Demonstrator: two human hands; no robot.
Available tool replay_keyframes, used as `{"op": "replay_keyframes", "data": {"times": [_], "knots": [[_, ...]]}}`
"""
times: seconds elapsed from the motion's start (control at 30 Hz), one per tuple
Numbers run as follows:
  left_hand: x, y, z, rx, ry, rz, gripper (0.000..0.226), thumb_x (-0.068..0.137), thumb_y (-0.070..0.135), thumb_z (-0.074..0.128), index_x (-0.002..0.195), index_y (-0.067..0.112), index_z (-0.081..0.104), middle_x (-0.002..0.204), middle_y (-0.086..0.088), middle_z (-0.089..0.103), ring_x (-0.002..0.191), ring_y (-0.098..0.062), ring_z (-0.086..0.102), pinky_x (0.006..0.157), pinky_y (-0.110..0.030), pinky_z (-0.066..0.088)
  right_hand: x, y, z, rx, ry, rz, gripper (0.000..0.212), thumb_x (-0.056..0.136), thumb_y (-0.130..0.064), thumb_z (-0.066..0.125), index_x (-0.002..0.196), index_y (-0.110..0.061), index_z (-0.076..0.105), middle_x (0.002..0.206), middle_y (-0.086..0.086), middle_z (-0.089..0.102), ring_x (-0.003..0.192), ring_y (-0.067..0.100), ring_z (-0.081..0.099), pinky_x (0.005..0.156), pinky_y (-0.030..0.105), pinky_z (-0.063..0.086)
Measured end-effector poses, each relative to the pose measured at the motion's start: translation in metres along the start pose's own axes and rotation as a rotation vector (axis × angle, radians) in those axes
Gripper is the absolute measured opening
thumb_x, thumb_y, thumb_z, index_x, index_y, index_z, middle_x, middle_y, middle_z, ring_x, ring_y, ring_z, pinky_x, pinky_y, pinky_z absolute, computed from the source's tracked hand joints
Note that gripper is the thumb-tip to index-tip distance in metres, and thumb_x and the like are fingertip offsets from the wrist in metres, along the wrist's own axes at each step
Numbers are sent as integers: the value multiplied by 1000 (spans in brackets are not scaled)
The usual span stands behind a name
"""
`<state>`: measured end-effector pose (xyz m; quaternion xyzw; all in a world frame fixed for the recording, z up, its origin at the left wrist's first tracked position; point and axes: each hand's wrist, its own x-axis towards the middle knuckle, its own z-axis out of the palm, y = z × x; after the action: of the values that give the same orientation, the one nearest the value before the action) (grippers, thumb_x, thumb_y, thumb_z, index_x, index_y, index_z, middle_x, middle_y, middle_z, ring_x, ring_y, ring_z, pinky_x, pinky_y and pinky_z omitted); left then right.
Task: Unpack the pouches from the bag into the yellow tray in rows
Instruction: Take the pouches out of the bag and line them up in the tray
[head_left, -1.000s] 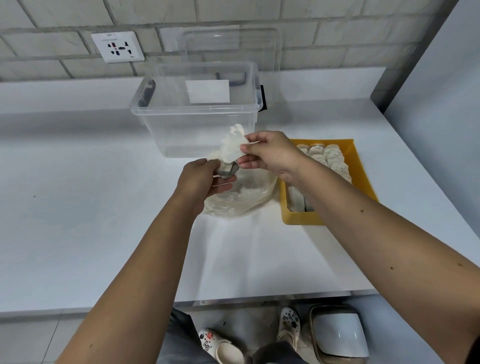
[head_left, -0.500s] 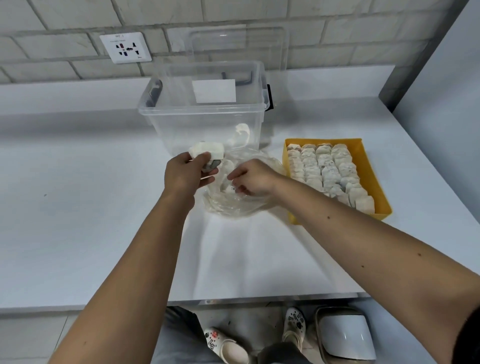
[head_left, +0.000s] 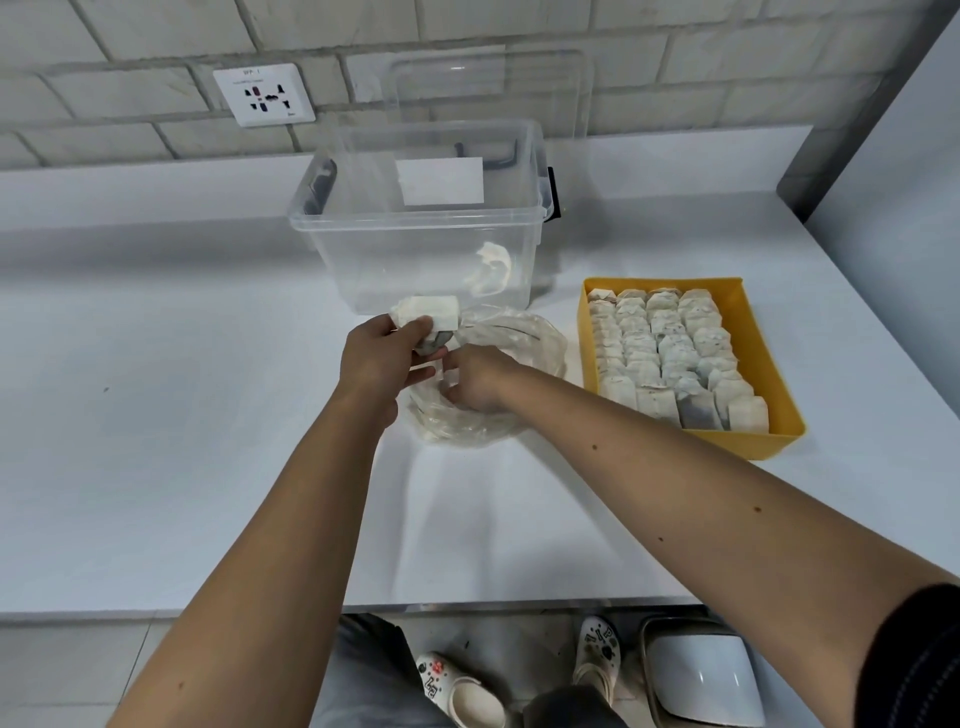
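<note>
A clear plastic bag (head_left: 524, 338) lies open on the white table, just left of the yellow tray (head_left: 753, 338). The tray holds several rows of pale paper pouches (head_left: 675, 358). My left hand (head_left: 382, 358) grips a small bundle of pouches (head_left: 428, 312) above the bag's near-left rim. My right hand (head_left: 475, 379) reaches down inside the bag; its fingertips are curled, and what they touch is hidden by the hand.
A large clear storage bin (head_left: 421, 228) stands right behind the bag, its lid (head_left: 488, 88) leaning on the brick wall. A wall socket (head_left: 264, 94) is at the back left. Below the table's front edge are a white pedal bin (head_left: 701, 675) and my feet.
The right hand has let go of the bag's raised top and dropped into the bag. The bag has slumped open on the table. The left hand now holds pouches higher up.
</note>
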<state>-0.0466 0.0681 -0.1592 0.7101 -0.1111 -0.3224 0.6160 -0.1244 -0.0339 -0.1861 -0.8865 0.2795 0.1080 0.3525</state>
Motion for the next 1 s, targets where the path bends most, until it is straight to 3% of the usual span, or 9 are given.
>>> {"op": "replay_keyframes", "data": {"times": [0.17, 0.27, 0.43, 0.53, 0.63, 0.73, 0.87, 1.0], "knots": [[-1, -2, -3, -3, -6, -3, 11, 96, 15, 61, 105, 11, 66, 97, -10, 74, 88, -24, 75, 85, -41, 59, 2, 3, 9, -113, 14, 1, 17, 93, -26, 58, 95, -13, 68, 100, 5, 69, 91, 23, 62, 86, 32, 50], [-2, -3, -2, -5, -7, -7, 9, 96, 15, 60, 103, 13, 66, 97, -10, 74, 88, -24, 75, 87, -42, 59, -1, 4, 2, -143, -14, -1, 17, 92, -23, 58, 83, -10, 62, 87, 5, 64, 83, 21, 58, 77, 31, 47], [-4, -1, -2, 10, 6, -1, 6, 96, 15, 60, 100, 15, 65, 98, -9, 73, 86, -22, 74, 89, -44, 58, -13, 23, -29, -175, 19, -18, 19, 88, -16, 59, 96, -5, 73, 105, 7, 72, 98, 23, 65, 84, 32, 51], [-5, -1, 1, 29, 11, 6, 10, 96, 14, 60, 104, 12, 65, 100, -11, 73, 85, -22, 74, 88, -43, 59, -26, 35, -46, -29, 75, -22, 20, 93, -9, 52, 88, -4, 70, 93, 10, 74, 92, 22, 70, 85, 38, 55], [-7, 1, 4, 93, 16, 73, 10, 95, 14, 60, 104, 12, 64, 97, -10, 73, 78, -19, 74, 86, -39, 59, -43, 44, -66, 318, 163, -77, 11, 96, -6, 50, 89, -6, 57, 87, 8, 68, 85, 18, 73, 85, 42, 58], [-11, 7, 9, 168, -14, 119, 16, 95, 13, 58, 110, 12, 64, 94, -7, 73, 74, -18, 72, 79, -37, 59, -61, 50, -81, 603, 198, -168, 10, 94, 0, 52, 86, -6, 50, 82, 15, 65, 80, 25, 73, 79, 41, 59], [-23, 16, 25, 164, -226, 35, 18, 98, 15, 56, 112, 10, 67, 94, -9, 75, 81, -19, 74, 73, -32, 62, -74, 52, -89, 636, 258, -266, 20, 90, 6, 54, 77, -9, 49, 103, 35, 62, 94, 38, 69, 76, 40, 61], [-32, 14, 44, 13, -346, -94, 29, 100, 29, 56, 114, 6, 67, 101, -15, 72, 85, -25, 74, 74, -36, 62, -82, 60, -88, 582, 320, -255, 17, 90, 4, 57, 79, -7, 50, 77, 16, 66, 73, 26, 71, 74, 40, 60]]}}
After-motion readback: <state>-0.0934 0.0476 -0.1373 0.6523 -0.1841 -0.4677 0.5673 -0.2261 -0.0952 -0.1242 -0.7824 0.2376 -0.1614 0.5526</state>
